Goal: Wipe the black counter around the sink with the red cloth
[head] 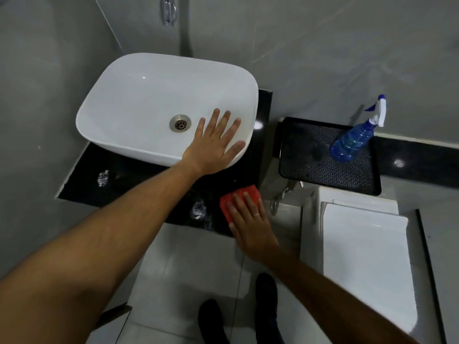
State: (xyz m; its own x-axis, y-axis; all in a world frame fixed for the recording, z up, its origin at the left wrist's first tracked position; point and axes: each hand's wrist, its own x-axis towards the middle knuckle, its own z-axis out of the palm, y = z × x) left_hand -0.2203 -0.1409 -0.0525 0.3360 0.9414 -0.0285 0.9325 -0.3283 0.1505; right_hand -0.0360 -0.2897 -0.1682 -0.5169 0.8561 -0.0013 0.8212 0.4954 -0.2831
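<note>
A white vessel sink (pixel 139 100) stands on the black counter (pixel 129 180). My left hand (pixel 216 142) lies flat with spread fingers on the sink's front right rim. A folded red cloth (pixel 237 196) rests on the counter's front right corner, and my right hand (pixel 250 219) presses it down with flat fingers, covering much of it. White foamy smears mark the counter at the front left (pixel 103 178) and just left of the cloth (pixel 198 209).
A blue spray bottle (pixel 355 137) stands on a black patterned tray (pixel 327 165) to the right, on a lower ledge. A white toilet (pixel 365 249) is below the tray. Grey tiled walls close in behind and to the left. My dark shoes (pixel 265 294) show on the floor.
</note>
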